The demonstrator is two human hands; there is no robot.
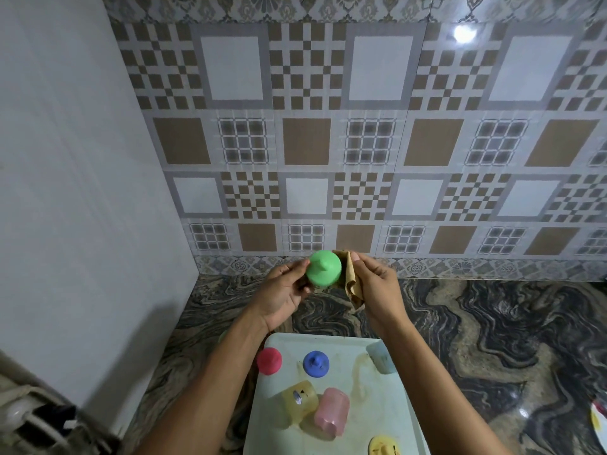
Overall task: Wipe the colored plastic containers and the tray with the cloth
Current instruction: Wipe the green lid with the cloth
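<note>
I hold a green plastic lid (323, 269) up above the counter. My left hand (284, 292) grips its left side. My right hand (377, 287) pinches a tan cloth (351, 280) against the lid's right side. Below my arms lies a pale tray (387, 418). On it are a red lid (269, 360), a blue lid (316, 364), a yellow container (297, 405) and a pink container (331, 413) on their sides, a light blue container (381, 357) partly hidden by my right forearm, and a yellow lid (385, 446) at the bottom edge.
The tray rests on a dark marbled counter (492, 339) against a patterned tile wall (328, 142). A white appliance side (82, 192) stands at the left. A plate edge (599, 421) shows at far right.
</note>
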